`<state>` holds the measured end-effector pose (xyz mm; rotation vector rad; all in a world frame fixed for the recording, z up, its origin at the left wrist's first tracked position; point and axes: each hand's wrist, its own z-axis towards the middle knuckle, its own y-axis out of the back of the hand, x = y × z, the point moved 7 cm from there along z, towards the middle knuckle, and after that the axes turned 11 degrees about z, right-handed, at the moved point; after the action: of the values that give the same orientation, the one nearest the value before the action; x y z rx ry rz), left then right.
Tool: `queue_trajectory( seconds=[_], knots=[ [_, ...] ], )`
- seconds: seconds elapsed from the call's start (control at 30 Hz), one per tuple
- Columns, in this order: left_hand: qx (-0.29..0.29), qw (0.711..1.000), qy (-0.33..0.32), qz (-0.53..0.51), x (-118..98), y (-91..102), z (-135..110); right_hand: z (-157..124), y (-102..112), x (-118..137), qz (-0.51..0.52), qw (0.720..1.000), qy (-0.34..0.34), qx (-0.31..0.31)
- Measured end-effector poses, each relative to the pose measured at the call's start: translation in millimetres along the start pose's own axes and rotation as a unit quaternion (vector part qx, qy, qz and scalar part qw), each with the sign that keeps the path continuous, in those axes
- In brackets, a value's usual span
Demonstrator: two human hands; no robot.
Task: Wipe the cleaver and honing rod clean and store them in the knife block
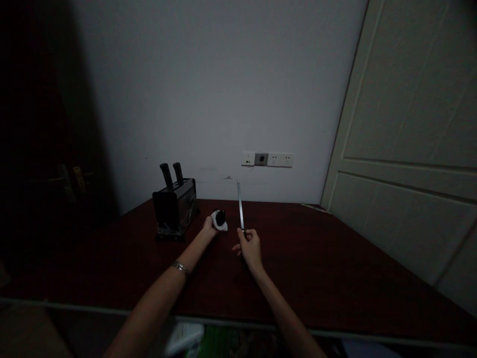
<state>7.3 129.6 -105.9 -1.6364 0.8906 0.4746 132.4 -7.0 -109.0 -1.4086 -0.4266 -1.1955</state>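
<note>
Arms (160, 296) reach forward; the right hand (251, 246) pinches a thin silver metal stick (240, 204), tip up; the left hand (209, 223) grips soft white cloth (224, 226) touching a round black thing (220, 217).

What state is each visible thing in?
Left hand: gripping white cloth
White cloth: bunched against dark object
Dark object: held, identity unclear
Right hand: pinching slim metal piece
Slim metal piece: raised, slightly tilted
Holder: upright on table, two handles protruding
Sockets: nothing plugged in
</note>
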Motion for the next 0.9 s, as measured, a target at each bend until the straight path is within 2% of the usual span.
queue_trajectory(
  seconds=[0.17, 0.4, 0.57, 0.77, 0.9],
  knots=[
    [-0.025, 0.999, 0.001, -0.025, 8.2, 8.2, -15.0, 1.6, 5.1, 4.7, -0.005, 1.0, 0.0, -0.011],
    [-0.006, 0.999, 0.013, -0.032, 12.7, 8.3, -23.6, 1.1, 3.5, 5.5, 0.021, 0.998, -0.05, 0.009],
    [0.011, 1.0, 0.003, 0.006, 9.6, 8.8, -20.6, 2.0, 7.8, 7.0, 0.013, 0.999, -0.046, -0.005],
    [0.064, 0.988, 0.016, 0.136, 20.2, 6.6, -25.2, 1.9, 11.5, 1.6, 0.02, 0.998, -0.058, -0.034],
    [0.153, 0.964, 0.015, 0.216, 31.3, -7.8, -42.9, 2.9, 10.1, 0.9, 0.021, 0.998, -0.046, -0.03]
  ],
)
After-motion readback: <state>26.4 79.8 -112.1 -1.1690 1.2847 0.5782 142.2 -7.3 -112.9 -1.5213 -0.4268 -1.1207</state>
